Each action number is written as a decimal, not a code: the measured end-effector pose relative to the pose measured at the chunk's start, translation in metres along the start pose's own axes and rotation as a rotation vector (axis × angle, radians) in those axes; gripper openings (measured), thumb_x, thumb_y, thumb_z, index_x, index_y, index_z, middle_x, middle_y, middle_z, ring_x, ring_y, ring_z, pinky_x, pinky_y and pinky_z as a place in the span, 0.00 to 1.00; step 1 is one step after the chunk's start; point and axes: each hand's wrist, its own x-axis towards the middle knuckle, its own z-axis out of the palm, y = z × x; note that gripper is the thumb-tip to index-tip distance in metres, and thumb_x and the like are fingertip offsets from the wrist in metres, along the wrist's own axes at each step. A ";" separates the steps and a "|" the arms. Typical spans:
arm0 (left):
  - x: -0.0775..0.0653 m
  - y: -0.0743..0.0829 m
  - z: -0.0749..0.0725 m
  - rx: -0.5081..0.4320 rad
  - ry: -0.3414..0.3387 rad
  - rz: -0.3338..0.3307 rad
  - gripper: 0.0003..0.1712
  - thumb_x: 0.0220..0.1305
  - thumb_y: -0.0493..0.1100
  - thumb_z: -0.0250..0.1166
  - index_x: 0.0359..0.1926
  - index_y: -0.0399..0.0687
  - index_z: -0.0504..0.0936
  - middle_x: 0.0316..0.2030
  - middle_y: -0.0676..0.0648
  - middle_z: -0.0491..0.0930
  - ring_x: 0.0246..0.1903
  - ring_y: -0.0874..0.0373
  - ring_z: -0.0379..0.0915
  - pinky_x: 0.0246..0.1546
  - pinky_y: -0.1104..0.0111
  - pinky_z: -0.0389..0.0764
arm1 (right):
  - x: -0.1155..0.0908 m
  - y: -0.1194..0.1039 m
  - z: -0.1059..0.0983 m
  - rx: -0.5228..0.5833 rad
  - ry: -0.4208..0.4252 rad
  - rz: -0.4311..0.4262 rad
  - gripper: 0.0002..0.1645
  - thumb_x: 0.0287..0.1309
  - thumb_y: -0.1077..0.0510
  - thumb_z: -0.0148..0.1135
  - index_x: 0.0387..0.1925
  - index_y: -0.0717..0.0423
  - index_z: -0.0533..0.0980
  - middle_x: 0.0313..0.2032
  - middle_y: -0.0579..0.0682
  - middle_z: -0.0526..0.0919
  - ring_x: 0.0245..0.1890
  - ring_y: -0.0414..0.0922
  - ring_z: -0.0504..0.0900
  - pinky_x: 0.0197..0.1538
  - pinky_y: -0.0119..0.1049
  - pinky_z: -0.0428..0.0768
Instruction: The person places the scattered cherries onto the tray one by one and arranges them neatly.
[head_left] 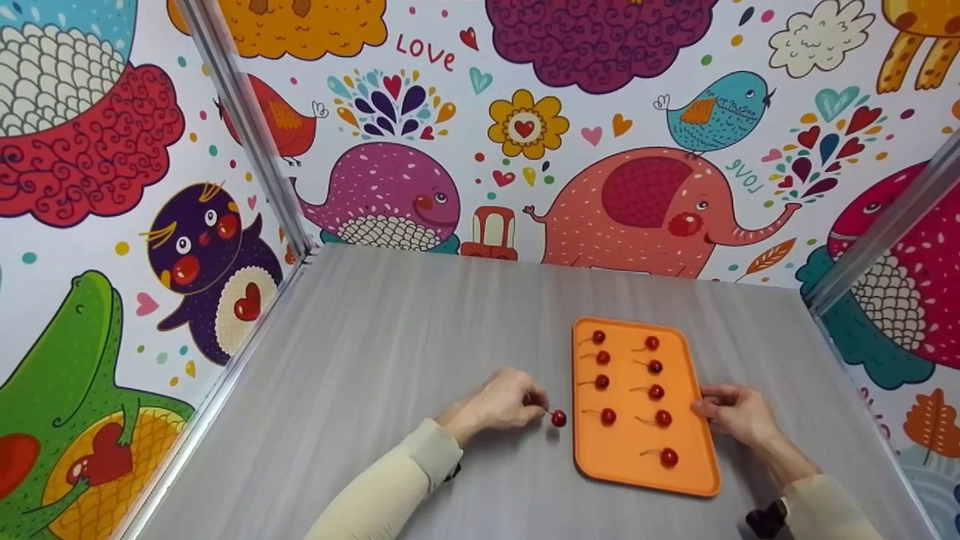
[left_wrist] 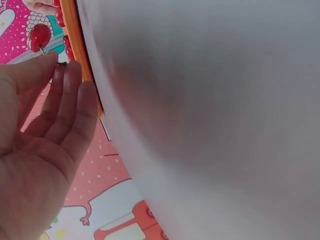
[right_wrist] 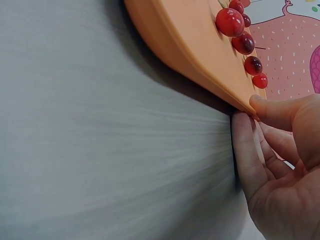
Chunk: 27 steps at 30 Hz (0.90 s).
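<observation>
My left hand (head_left: 504,401) pinches the stem of a red cherry (head_left: 559,418) between thumb and fingertips. The cherry hangs just above the table, left of the orange tray (head_left: 626,469). In the left wrist view this cherry (left_wrist: 40,37) shows beyond the thumb tip. On the tray, several cherries with stems pointing left lie in two columns; the nearest cherry (head_left: 669,457) is in the right column. My right hand (head_left: 742,416) grips the tray's right edge. The right wrist view shows its thumb (right_wrist: 272,111) on the rim and the fingers against the outer side.
The tray lies on a grey wood-grain table (head_left: 420,322). Walls printed with cartoon animals surround it, including an elephant (head_left: 637,210) behind. Metal posts (head_left: 247,120) stand at the corners. A dark device (head_left: 766,519) sits at the right wrist.
</observation>
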 end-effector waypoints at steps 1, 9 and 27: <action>0.002 0.002 0.001 0.003 -0.002 0.005 0.05 0.73 0.39 0.75 0.43 0.49 0.97 0.41 0.51 0.97 0.37 0.68 0.84 0.43 0.80 0.80 | 0.000 0.000 0.000 -0.002 0.002 0.000 0.33 0.75 0.57 0.74 0.69 0.77 0.77 0.49 0.57 0.94 0.39 0.34 0.90 0.44 0.35 0.93; 0.014 0.015 0.013 0.022 -0.010 0.041 0.06 0.72 0.39 0.74 0.41 0.50 0.97 0.39 0.52 0.96 0.36 0.69 0.84 0.41 0.83 0.77 | 0.000 0.000 0.001 0.019 0.001 -0.003 0.33 0.75 0.58 0.74 0.70 0.78 0.76 0.44 0.51 0.92 0.37 0.33 0.89 0.43 0.34 0.93; 0.037 0.047 0.040 0.068 -0.045 0.014 0.07 0.69 0.39 0.73 0.38 0.54 0.96 0.35 0.57 0.94 0.31 0.71 0.77 0.35 0.83 0.74 | -0.001 0.001 0.000 0.030 -0.009 0.012 0.33 0.75 0.58 0.74 0.69 0.78 0.76 0.42 0.48 0.91 0.37 0.33 0.89 0.44 0.35 0.93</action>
